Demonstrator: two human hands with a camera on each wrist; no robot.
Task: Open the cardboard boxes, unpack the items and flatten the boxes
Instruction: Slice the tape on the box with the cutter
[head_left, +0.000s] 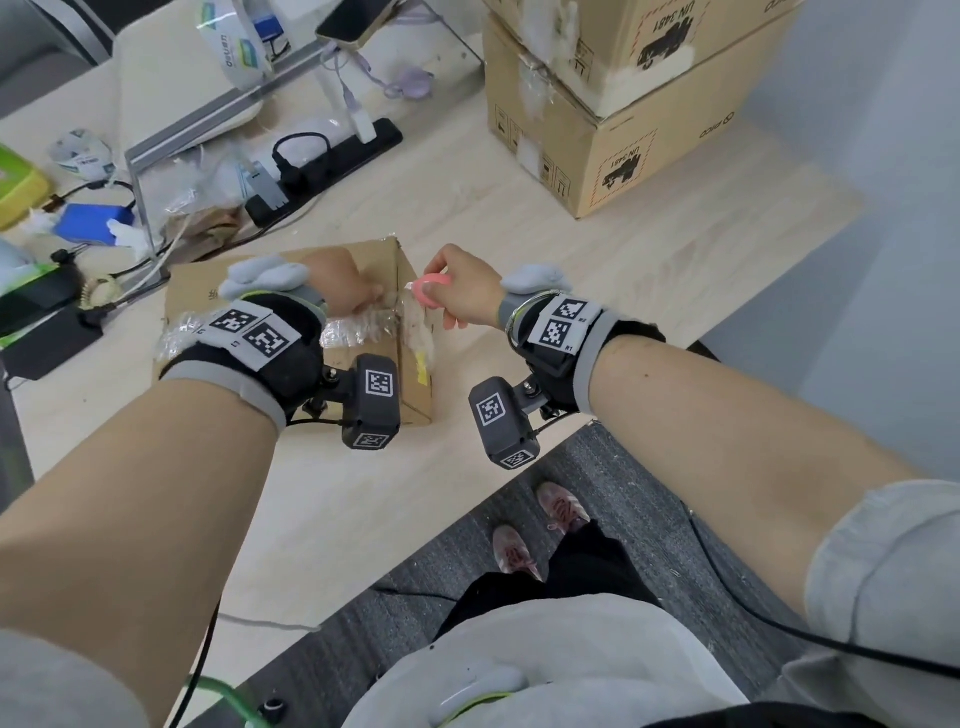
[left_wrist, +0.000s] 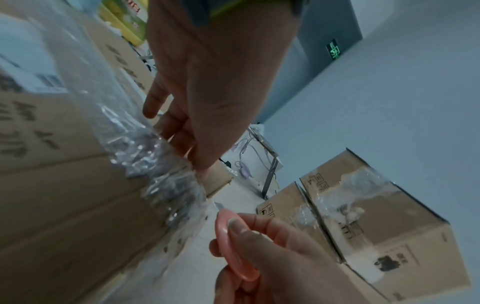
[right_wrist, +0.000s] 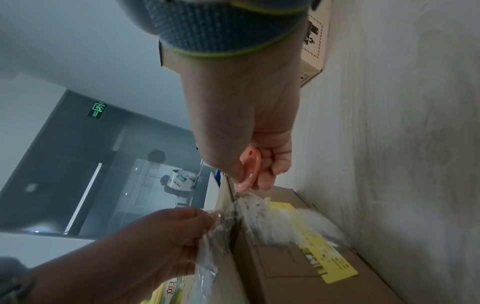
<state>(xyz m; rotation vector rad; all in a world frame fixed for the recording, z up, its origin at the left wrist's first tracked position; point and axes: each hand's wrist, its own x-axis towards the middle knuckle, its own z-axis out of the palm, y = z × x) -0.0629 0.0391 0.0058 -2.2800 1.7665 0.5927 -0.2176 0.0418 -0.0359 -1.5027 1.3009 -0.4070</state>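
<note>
Right hand (head_left: 470, 291) grips pink cutter (head_left: 431, 291); left hand (head_left: 340, 283) seemingly pinches box (head_left: 363, 358) tape, "deli" roll (right_wrist: 182, 179) behind

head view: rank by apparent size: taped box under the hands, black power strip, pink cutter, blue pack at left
1. taped box, largest by far
2. black power strip
3. blue pack
4. pink cutter, partly hidden in the right hand, so its true extent is unsure
</note>
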